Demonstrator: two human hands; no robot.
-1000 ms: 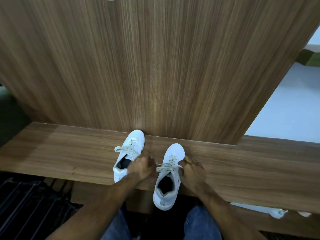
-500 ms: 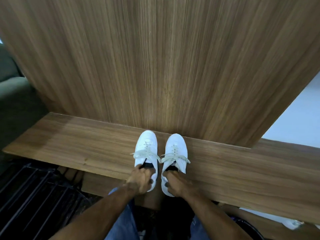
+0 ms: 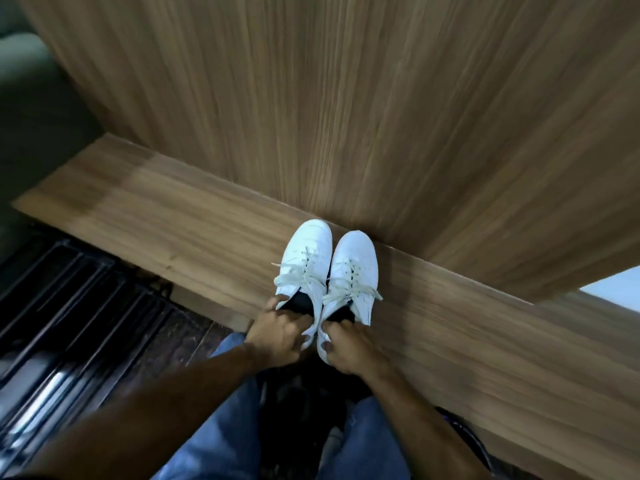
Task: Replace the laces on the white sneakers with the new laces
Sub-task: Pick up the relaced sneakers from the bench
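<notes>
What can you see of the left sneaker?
The left sneaker is a white low-top, smooth like leather, with a dark lining. Its off-white laces are still threaded and tied in a bow. It stands upright on the wooden ledge, toe toward the wood panel, beside its pair. The left hand grips its heel.

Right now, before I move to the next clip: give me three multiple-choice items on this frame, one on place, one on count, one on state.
1. Where do the sneakers stand?
A. on a wooden ledge, toes toward the wooden panel
B. on the person's lap
C. in a box

2. How many white sneakers show?
A. one
B. two
C. four

3. How are the laces?
A. removed
B. threaded and tied
C. held in the hands

Answers: A, the left sneaker and right sneaker stand on the ledge; B, a pair side by side; C is wrong, B: bows sit on both, while the left hand and right hand grip the heels.
</notes>
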